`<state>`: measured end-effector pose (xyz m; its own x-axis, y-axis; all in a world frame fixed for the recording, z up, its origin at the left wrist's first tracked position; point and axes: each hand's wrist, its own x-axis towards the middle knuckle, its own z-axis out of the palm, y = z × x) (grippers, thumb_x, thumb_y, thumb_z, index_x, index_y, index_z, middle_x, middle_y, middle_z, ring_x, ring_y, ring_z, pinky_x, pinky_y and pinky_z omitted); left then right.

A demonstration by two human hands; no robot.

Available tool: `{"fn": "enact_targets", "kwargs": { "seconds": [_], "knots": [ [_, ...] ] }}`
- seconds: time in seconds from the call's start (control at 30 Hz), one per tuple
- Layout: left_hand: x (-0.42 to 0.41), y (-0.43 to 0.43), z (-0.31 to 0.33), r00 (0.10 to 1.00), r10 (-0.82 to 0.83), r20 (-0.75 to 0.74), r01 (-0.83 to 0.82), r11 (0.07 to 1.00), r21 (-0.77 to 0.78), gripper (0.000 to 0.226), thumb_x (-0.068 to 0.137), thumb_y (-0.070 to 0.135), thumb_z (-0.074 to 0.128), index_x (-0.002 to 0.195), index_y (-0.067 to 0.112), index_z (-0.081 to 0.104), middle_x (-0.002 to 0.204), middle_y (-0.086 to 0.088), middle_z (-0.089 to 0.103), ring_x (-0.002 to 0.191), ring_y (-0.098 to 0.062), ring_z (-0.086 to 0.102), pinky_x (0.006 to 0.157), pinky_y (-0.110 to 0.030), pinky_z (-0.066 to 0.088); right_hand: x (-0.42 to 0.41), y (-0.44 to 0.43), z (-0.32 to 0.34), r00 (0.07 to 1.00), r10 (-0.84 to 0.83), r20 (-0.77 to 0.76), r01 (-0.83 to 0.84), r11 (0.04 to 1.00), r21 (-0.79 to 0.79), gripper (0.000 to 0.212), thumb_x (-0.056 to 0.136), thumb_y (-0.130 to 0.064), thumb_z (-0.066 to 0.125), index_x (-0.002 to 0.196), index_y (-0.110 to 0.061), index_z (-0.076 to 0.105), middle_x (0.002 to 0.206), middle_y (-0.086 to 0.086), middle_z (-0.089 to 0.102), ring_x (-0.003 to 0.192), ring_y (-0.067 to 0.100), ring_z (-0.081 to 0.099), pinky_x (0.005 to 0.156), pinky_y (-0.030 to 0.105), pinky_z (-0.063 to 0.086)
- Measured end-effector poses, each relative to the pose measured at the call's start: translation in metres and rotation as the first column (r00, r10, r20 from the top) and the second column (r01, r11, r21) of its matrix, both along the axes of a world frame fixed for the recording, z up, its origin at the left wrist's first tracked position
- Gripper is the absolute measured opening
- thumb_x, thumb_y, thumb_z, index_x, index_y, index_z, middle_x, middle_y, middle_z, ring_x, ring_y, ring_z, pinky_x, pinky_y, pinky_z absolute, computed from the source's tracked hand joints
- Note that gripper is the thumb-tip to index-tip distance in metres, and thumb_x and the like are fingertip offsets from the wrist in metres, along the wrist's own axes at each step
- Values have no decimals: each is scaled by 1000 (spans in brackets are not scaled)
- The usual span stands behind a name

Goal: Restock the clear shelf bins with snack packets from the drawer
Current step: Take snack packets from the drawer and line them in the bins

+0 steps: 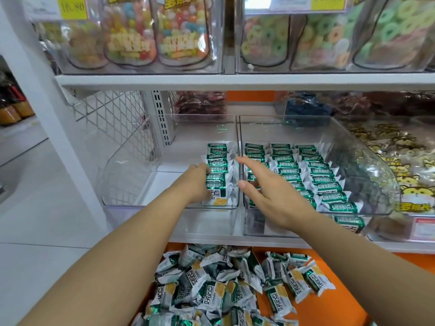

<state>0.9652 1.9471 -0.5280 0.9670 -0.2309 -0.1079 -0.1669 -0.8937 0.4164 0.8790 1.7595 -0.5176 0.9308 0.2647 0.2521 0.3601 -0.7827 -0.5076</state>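
Two clear bins stand side by side on the middle shelf. The left bin [131,184] holds one row of green-and-white snack packets [217,170] against its right wall. My left hand [197,182] is inside it, fingers curled round the near packets of that row. The right bin [367,165] holds three tidy rows of the same packets [313,175]. My right hand [266,187] hovers over the wall between the bins, fingers spread and holding nothing. Below, the orange drawer [346,267] holds a loose heap of packets [211,285].
On the upper shelf [235,80] stand clear bins of candy bags. More bins with dark and yellow-printed packets sit behind and to the right [409,161]. A white upright post [47,102] and wire mesh bound the left side. A pale floor lies left.
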Motion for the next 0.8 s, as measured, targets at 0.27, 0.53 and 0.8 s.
{"fn": "enact_targets", "kwargs": {
  "seconds": [0.27, 0.53, 0.8],
  "knots": [
    [-31, 11, 32, 983, -64, 170, 42, 991, 128, 48, 88, 32, 64, 132, 27, 46, 132, 2, 45, 108, -20, 55, 82, -33, 45, -12, 4, 7, 993, -52, 106, 63, 993, -104, 50, 99, -45, 38, 147, -31, 30, 147, -8, 40, 132, 12, 41, 107, 32, 35],
    [-116, 64, 8, 714, -284, 640, 321, 945, 62, 22, 87, 25, 45, 94, 22, 66, 89, 10, 65, 74, -13, 63, 72, -25, 39, -55, 37, -22, 803, 160, 574, -160, 986, -51, 22, 91, -22, 52, 88, -9, 69, 82, 1, 67, 78, 13, 56, 72, 24, 44],
    [-132, 131, -71, 832, -383, 402, 336, 923, 186, 26, 87, 28, 41, 94, 26, 65, 87, 14, 66, 75, -10, 65, 72, -28, 52, -72, 58, -117, 983, 180, -40, -184, 965, -184, 21, 94, -29, 47, 95, -22, 67, 87, -6, 66, 77, 14, 60, 63, 27, 46]
  ]
}}
